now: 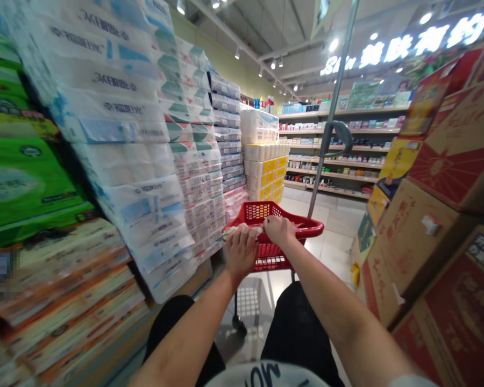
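In the head view a red plastic shopping cart [272, 262] stands right in front of me. A pale, crumpled cloth [230, 232] lies along its handle bar. My left hand [241, 248] curls over the cloth and the bar, fingers pointing forward. Just to its right, my right hand [280, 231] is closed in a fist at the cloth's other end, on the bar; what lies inside the fist is hidden. The cart's red rim [314, 228] sticks out to the right of this hand. No goods show in the visible part of the basket.
Tall stacks of white tissue packs [133, 129] line the left, with green packs [20, 177] nearer. Cardboard cartons [419, 226] are piled on the right. A metal pole [333, 102] with a grey hook rises beyond the cart. Stocked shelves [339, 131] stand at the back.
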Demonstrator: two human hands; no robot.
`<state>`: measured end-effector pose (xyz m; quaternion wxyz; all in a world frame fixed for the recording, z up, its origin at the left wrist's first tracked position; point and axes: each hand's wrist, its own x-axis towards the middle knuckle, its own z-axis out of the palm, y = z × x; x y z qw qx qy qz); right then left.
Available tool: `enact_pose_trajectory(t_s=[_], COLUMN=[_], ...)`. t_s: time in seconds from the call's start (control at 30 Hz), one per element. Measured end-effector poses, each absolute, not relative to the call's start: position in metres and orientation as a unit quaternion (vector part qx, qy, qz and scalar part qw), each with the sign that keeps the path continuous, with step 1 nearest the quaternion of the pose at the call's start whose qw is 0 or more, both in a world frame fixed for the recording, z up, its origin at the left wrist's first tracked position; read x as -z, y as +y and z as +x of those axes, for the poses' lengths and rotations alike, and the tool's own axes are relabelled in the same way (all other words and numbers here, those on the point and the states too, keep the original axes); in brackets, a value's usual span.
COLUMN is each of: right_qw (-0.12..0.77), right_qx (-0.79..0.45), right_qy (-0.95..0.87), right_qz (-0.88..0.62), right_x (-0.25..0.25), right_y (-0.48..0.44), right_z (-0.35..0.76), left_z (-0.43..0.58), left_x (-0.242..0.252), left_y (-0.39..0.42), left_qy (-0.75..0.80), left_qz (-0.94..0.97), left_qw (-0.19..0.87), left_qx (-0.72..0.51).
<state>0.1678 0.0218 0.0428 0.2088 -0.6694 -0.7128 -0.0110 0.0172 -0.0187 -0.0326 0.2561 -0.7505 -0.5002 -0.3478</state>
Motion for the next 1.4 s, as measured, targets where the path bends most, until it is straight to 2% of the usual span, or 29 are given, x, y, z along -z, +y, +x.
enact_pose_trajectory(t_s=[0.27,0.57,0.73,0.83,0.93,1.03,1.1,1.2,1.27,1.33,1.4], right_qw=[0.209,0.215,0.209,0.251,0.352,0.478,0.501,0.475,0.484,0.496,0.453], right_qx=[0.008,0.026,0.032,0.015,-0.058,-0.211,-0.321,-0.401,-0.356,-0.230,-0.093], right_qy=[-0.710,-0.718,-0.723,-0.714,-0.720,-0.701,-0.677,-0.667,-0.667,-0.672,-0.706], right_qz=[-0.672,-0.662,-0.657,-0.653,-0.595,-0.485,-0.433,-0.411,-0.441,-0.500,-0.536], right_x=[-0.041,-0.037,-0.036,-0.033,-0.034,-0.041,-0.048,-0.058,-0.061,-0.060,-0.054], right_y=[0.025,0.024,0.022,0.019,0.017,0.018,0.017,0.014,0.012,0.009,0.005], right_z=[0.164,0.164,0.161,0.163,0.168,0.169,0.166,0.166,0.173,0.185,0.196], left_z=[0.016,0.015,0.017,0.017,0.019,0.033,0.049,0.066,0.067,0.058,0.045], left_x=[-0.006,0.027,0.003,-0.008,-0.013,-0.021,-0.028,-0.035,-0.036,-0.035,-0.031], left_y=[-0.002,-0.016,-0.007,0.001,0.006,0.008,0.007,0.002,0.000,0.000,0.001], left_qy=[-0.568,-0.495,-0.557,-0.576,-0.572,-0.525,-0.460,-0.388,-0.379,-0.405,-0.478], left_qz=[-0.763,-0.771,-0.766,-0.760,-0.744,-0.704,-0.701,-0.743,-0.781,-0.802,-0.790], left_qw=[0.181,0.257,0.186,0.152,0.100,0.050,0.027,-0.023,-0.036,-0.009,0.045], left_qx=[0.249,0.308,0.261,0.259,0.330,0.475,0.544,0.544,0.496,0.438,0.381])
